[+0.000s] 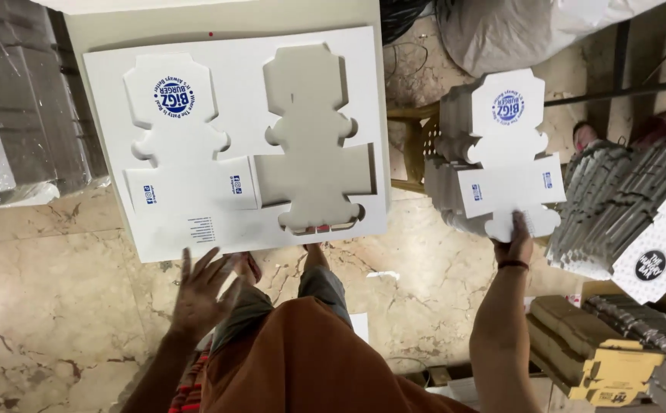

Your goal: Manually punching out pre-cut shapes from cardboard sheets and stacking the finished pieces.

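Note:
A white die-cut cardboard sheet lies on a stack in front of me. Its left box-shaped blank with a round blue mark is still in place, and the right blank is punched out, leaving a hollow. My left hand hovers open, fingers spread, just below the sheet's near edge. My right hand presses on the near end of a punched-out blank that tops a pile of such blanks at the right.
A fanned stack of folded cartons lies at the far right, with brown and yellow cardboard bundles below it. Grey board stacks stand at the left. The floor is marble. Another person's foot shows at the upper right.

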